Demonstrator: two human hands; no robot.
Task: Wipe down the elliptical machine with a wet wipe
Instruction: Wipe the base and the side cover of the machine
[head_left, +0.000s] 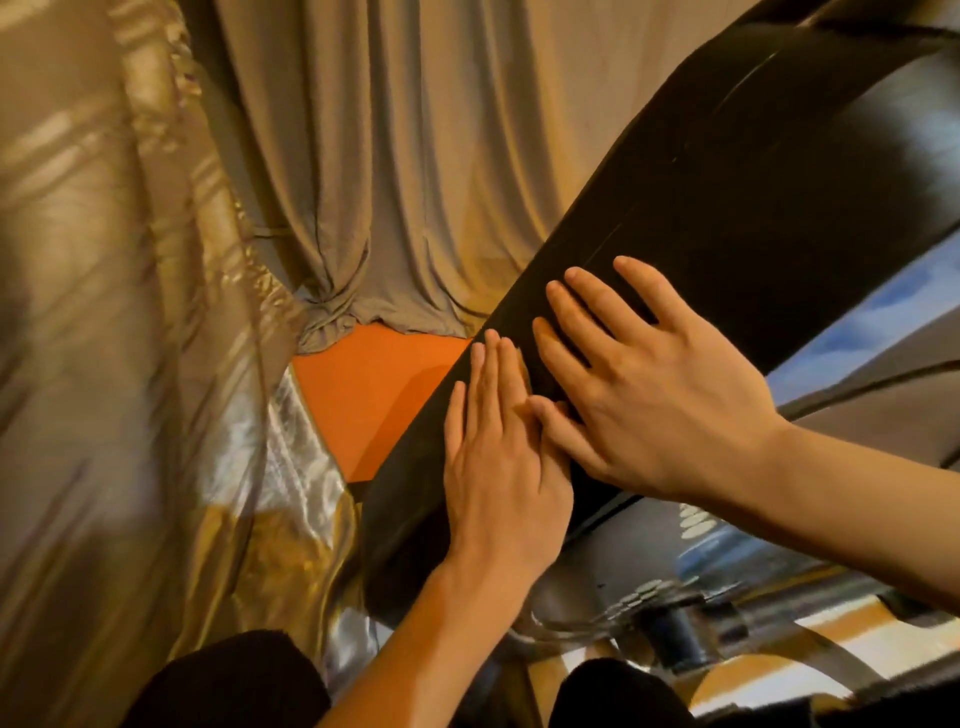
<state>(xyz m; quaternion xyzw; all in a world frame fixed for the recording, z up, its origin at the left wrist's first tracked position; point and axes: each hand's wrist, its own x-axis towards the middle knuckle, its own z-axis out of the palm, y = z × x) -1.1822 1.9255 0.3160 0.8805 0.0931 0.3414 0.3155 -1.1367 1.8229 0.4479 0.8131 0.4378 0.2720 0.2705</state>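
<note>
The elliptical machine's black curved housing (727, 208) runs from the upper right down to the lower middle. My left hand (501, 457) lies flat on its left side with straight fingers pointing up. My right hand (649, 384) lies flat on the housing's top, fingers spread, its thumb touching my left hand. No wet wipe shows in either hand; whether one lies under a palm is hidden.
Beige curtains (395, 171) hang behind and a shiny gold fabric (130, 364) fills the left. An orange floor patch (374, 395) shows between them. Grey machine parts and a dark pedal crank (670, 629) sit at the lower right. My dark-clothed knees (228, 680) are at the bottom.
</note>
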